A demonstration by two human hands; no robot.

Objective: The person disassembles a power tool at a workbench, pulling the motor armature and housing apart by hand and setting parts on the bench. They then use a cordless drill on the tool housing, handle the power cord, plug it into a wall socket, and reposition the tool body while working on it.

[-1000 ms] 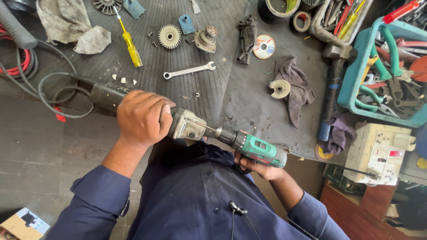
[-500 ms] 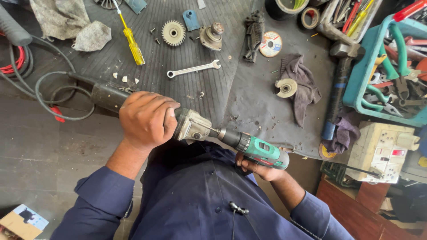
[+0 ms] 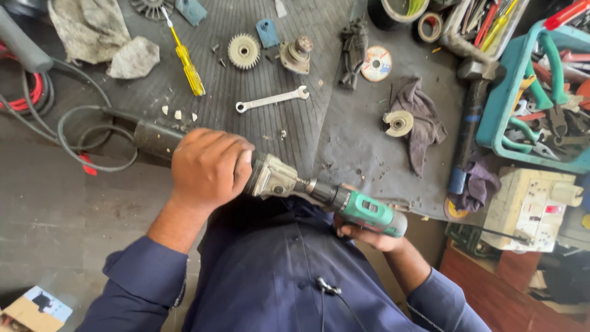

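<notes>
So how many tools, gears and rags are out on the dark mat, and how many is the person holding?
Held power tools: 2, a grinder and a green drill
Screwdrivers: 1
Wrenches: 1
Toothed gears: 1 whole
Rags: 3
Total: 8

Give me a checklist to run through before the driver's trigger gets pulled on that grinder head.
1. Left hand wrapped firmly round the grinder body: ok.
2. Right hand on the green driver grip: ok, though mostly hidden under the tool.
3. Driver tip seated at the grinder's metal head: looks seated; the exact fit cannot be told.
4. Grinder unplugged: cannot tell; its cord loops off to the left edge.
5. Loose parts clear of the work: ok; the spanner and gear lie apart on the mat.
6. Tool supported: not ok; it is held over the lap, not resting on the mat.
</notes>
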